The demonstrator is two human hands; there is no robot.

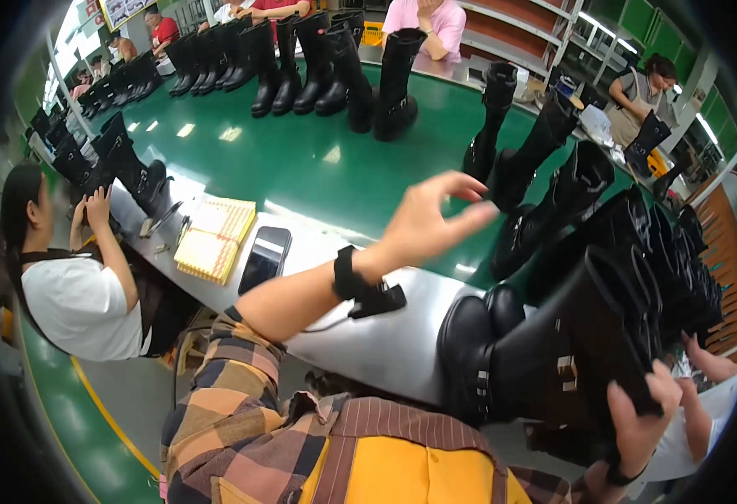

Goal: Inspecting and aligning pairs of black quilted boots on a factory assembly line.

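Black boot [521,370], right hand [642,418] gripping open top

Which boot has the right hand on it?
The black boot nearest the yellow apron: the right hand grips its shaft near the top, and it partly hides the boot behind.

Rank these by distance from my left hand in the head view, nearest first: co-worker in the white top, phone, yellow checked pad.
From the left hand:
1. Phone: to its left, on the metal strip.
2. Yellow checked pad: just left of the phone.
3. Co-worker in the white top: at the far left.
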